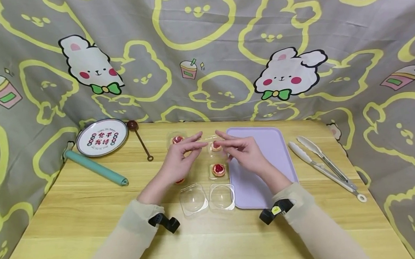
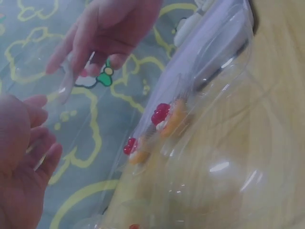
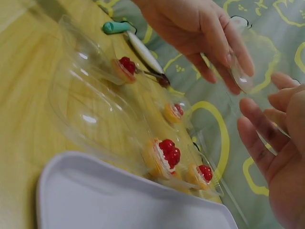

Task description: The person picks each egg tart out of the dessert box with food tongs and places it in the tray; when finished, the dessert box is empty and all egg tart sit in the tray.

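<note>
In the head view, my left hand point(image 1: 180, 157) and right hand point(image 1: 246, 151) are raised over the table with fingertips pointing toward each other. Between them they pinch a clear plastic lid; its shiny corner point(image 2: 66, 83) shows at the right fingers in the left wrist view. The right wrist view has another glossy lid edge point(image 3: 241, 80) at my left fingertips. Under and beside the hands are small berry tarts in clear trays, one tart point(image 1: 218, 170) nearest me and another point(image 1: 215, 146) partly seen through plastic. Two domed clear lids point(image 1: 194, 199) lie closer to me.
A lilac tray point(image 1: 264, 132) lies under my right forearm, with tongs point(image 1: 327, 165) to its right. On the left are a round plate point(image 1: 103, 149), a brown long-handled ladle point(image 1: 142, 141) and a rolled teal mat point(image 1: 95, 168). A patterned cloth point(image 1: 203, 58) hangs behind the table.
</note>
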`<state>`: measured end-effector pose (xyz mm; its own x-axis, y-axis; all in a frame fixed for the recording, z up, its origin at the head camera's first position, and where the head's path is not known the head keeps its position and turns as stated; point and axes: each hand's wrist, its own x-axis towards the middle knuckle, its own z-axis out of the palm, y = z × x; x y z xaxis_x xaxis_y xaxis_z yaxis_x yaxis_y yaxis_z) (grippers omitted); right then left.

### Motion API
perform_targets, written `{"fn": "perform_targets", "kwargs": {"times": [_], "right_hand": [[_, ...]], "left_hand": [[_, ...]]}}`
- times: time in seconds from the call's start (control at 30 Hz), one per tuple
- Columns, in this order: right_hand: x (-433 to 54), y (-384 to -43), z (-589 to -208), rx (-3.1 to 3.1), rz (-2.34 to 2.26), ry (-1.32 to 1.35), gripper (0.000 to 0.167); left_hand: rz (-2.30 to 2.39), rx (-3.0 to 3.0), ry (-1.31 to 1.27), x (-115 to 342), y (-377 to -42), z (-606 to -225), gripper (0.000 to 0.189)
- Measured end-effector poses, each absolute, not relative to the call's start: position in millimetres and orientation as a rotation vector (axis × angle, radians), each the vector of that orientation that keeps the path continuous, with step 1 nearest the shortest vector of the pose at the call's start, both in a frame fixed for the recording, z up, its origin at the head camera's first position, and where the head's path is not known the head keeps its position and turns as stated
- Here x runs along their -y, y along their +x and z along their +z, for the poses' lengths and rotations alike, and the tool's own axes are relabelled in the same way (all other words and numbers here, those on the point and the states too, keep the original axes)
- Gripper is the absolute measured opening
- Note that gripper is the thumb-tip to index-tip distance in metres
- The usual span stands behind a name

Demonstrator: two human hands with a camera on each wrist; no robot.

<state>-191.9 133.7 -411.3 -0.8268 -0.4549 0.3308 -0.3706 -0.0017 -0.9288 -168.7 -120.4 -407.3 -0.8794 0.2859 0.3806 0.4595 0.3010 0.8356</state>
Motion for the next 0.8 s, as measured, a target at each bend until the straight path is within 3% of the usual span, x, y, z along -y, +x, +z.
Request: {"fn": "perform_targets", "kwargs": {"times": [0.23, 0.47, 0.8], "right_hand": [[-131, -186, -413, -2.108, -1.954, -0.882, 0.04], [-133, -182, -418, -2.034, -1.86, -0.95, 0.071], [-132, -178, -416, -2.031, -1.837, -0.967, 0.082]], "left_hand": [[-1.802, 2.42, -0.655, 122, -163, -412, 0.034], [-1.857, 2.491, -0.816, 129, -160, -414, 0.077], [-1.788, 2.554, -0.905, 135, -154, -408, 0.081]]}}
